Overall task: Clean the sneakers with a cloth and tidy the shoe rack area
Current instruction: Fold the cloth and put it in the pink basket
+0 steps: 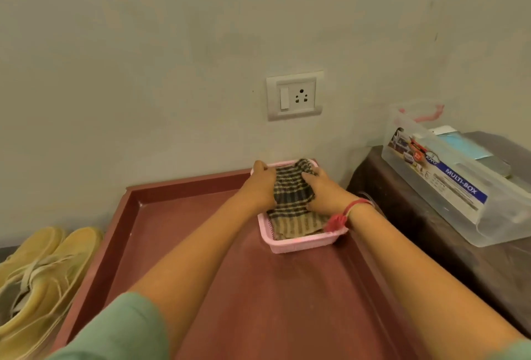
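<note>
Both hands are in a pink basket [301, 243] that stands on the far right part of a red table [253, 296], close to the wall [143, 58]. A checked cloth [293, 197] lies inside the basket, with its near part flat on the bottom and its far part pushed up into folds between the two hands.

The right hand [326, 191] is on the right side of the cloth, and its fingers [311, 176] are curled into the fabric and grip it. The left hand [260, 184] lies on the left edge of the cloth, with its fingers bent down at the far left corner of the basket. I cannot tell if they pinch the cloth or only press on it. The two hands are near each other but do not touch, because the cloth is between them.

A red thread band [352, 207] is around the right wrist, and its tassel hangs over the near right part of the basket. A green sleeve [115, 331] covers the left upper arm.

A pair of yellow sneakers [37, 279] stands side by side, lower than the table and just beside its left edge, well apart from the basket. A socket [294, 96] is on the wall above the basket. To the right of the table, a clear box [459, 196] rests on a dark cabinet [408, 233].
</note>
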Demonstrator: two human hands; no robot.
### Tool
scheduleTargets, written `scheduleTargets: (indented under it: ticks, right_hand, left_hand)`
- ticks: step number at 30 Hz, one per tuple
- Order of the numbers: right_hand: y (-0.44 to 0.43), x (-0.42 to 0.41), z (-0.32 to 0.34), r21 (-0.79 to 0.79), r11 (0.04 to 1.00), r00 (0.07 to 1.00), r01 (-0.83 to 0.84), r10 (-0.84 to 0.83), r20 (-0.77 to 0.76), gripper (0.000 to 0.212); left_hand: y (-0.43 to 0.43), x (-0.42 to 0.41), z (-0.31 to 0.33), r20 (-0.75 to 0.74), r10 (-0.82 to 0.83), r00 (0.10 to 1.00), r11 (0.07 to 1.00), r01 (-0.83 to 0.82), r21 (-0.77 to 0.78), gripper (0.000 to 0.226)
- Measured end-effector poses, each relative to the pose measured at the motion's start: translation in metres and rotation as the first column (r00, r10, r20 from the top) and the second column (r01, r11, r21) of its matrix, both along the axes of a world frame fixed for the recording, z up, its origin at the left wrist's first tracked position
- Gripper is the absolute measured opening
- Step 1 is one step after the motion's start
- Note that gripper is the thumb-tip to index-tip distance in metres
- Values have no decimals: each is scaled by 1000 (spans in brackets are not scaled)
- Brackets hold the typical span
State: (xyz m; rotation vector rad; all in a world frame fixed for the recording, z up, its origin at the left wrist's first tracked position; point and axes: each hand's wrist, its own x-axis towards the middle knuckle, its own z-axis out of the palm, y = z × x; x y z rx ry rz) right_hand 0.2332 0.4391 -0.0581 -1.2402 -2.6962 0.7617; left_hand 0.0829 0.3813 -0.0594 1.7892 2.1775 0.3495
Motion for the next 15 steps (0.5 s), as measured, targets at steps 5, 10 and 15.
scheduleTargets:
  ticks: [5, 10, 15]
  right_hand:
    - [-7, -16, -20, 157, 986, 971, 48, -84, 226, 74]
    - [-26, -10, -19, 531, 847, 969, -18, -116, 219, 33]
    - [-25, -5, -17, 292, 948, 883, -128, -25, 470, 25]
  left_hand:
    - [10, 7, -16, -393, -100, 914, 994, 73, -84, 51]
    - [4, 9, -24, -674, -75, 735, 997, 58, -48, 33]
    - [0, 16, -28, -649, -155, 745, 945, -79, -316, 28]
